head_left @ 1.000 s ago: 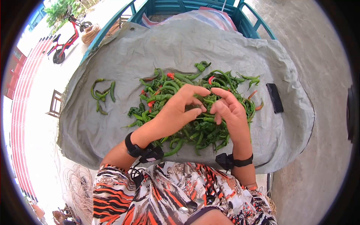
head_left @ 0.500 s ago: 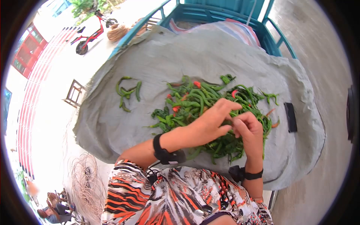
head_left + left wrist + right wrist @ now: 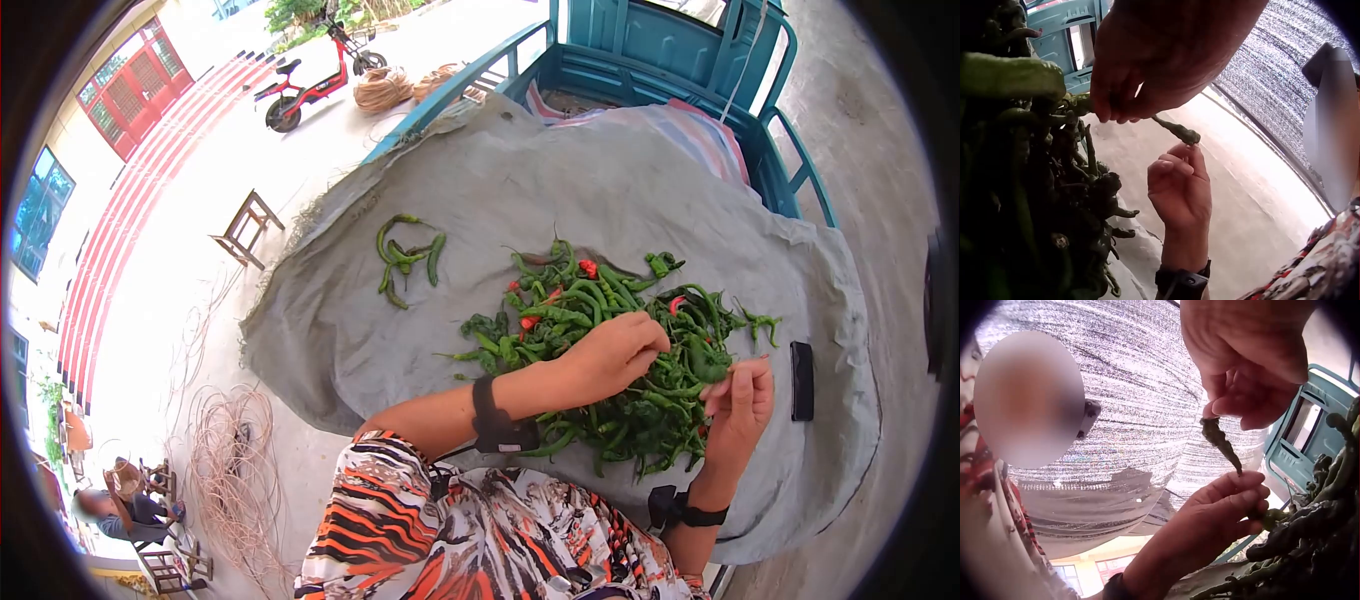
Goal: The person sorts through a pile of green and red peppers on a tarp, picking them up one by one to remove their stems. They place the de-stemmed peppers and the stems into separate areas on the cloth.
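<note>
right fingertips (image 3: 1219, 403) pinch one end of a thin green pepper (image 3: 1221, 444). the left fingertips (image 3: 1244, 487) curl up to meet its other, pointed end, touching or just about to; which one cannot be told. in the left wrist view the same pepper (image 3: 1177, 130) runs between the two hands, its long axis slanting from the left hand (image 3: 1141, 59) above to the right hand (image 3: 1180, 187) below it. the pepper lies between both sets of fingers, equally close to each, held up off the pile.

in the head view the left hand (image 3: 612, 355) hovers over the pile of green and red peppers (image 3: 590, 345) on a grey tarp (image 3: 480, 190). the right hand (image 3: 738, 405) sits at the pile's right edge. the pepper itself is too small to pick out there. a few more peppers (image 3: 405, 255) lie well apart to the left, and a dark phone (image 3: 801, 380) lies to the right. how firm the left grip is stays hidden.
</note>
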The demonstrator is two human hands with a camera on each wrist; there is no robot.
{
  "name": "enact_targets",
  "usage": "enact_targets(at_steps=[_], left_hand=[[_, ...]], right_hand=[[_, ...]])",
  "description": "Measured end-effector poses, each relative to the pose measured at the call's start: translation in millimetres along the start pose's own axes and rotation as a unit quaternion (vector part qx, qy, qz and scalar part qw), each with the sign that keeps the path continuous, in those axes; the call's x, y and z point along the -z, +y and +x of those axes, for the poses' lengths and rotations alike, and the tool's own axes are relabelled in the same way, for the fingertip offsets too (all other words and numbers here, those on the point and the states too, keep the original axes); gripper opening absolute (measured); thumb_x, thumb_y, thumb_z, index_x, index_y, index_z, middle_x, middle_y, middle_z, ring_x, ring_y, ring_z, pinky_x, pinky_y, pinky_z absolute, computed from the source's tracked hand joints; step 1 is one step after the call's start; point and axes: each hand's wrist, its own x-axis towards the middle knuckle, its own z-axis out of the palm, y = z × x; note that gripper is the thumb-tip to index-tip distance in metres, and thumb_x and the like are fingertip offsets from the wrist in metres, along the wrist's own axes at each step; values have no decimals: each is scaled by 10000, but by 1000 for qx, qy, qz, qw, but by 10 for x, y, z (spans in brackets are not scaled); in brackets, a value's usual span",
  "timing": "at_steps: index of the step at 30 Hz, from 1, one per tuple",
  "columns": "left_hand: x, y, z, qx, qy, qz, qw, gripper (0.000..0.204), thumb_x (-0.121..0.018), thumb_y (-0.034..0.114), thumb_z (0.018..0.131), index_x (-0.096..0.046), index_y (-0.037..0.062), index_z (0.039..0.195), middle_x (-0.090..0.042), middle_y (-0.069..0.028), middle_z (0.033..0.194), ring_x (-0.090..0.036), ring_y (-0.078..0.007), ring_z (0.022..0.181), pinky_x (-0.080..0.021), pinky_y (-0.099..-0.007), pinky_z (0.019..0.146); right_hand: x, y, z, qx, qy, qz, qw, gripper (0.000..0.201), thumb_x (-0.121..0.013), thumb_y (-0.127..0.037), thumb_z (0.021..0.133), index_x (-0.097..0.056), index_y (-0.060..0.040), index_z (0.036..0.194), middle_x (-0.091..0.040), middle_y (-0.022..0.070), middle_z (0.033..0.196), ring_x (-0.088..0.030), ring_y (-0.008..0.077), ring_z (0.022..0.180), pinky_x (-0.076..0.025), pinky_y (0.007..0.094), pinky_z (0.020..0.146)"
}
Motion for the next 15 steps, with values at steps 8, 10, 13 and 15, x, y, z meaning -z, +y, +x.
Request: enact_targets(at_steps=[8,10,13,15], left_hand=[[196,419,21,-42,23,-22,999,155,-645,-35,807,-644,24,950,-627,-82,903,-615,-214,814,-497,-309,702],[175,452,17,-90,5,-42,995,199,-667,-48,772,-652,33,953,-627,-87,905,-605,-240,817,-492,-337,731],[125,467,43,-189,-46,-35,980,234,-686,-49,739,-651,42,952,-610,-84,889,-594,-258,808,-488,-362,729],[95,483,32,-188,-106,-40,976,241,-685,-51,733,-650,41,954,-610,-88,889,-593,-266,807,-490,-363,730]], right_hand=[[91,96,153,-38,108,-68,991,363,-536,-193,987,-509,-24,1307,-649,45,913,-528,39,656,-405,178,597],[101,70,127,-109,23,-59,992,343,-512,-236,1002,-541,-27,1271,-644,29,865,-519,43,625,-403,178,577],[15,26,102,-185,-68,7,980,332,-487,-288,1015,-586,-28,1197,-625,12,786,-507,47,592,-396,179,549],[17,44,115,-205,-101,47,972,320,-491,-296,1015,-603,-29,1151,-612,4,749,-504,48,584,-393,180,540]])
